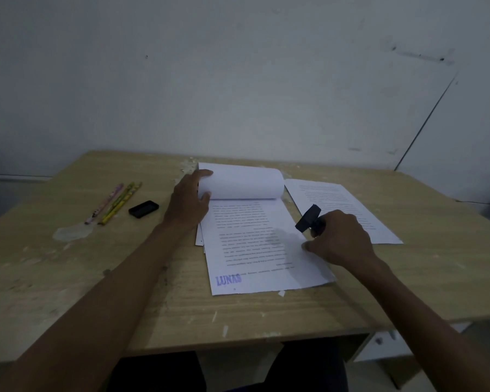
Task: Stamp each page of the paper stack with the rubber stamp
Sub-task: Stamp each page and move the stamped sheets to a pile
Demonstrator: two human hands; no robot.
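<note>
Head view: your paper stack (255,244) lies at centre frame, its top page stamped "LUNAS" (228,279) in purple at lower left. Your left hand (188,203) pinches back curled pages; your right hand (341,240) grips the rubber stamp (308,218), its fingers seemingly wrapped round it. The worn wooden desk (68,278) meets a pale wall (238,80).

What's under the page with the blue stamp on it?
More white sheets: their edges stick out at the left side of the stamped page. The wooden table lies below. How many sheets, and whether they are stamped, is hidden.
</note>
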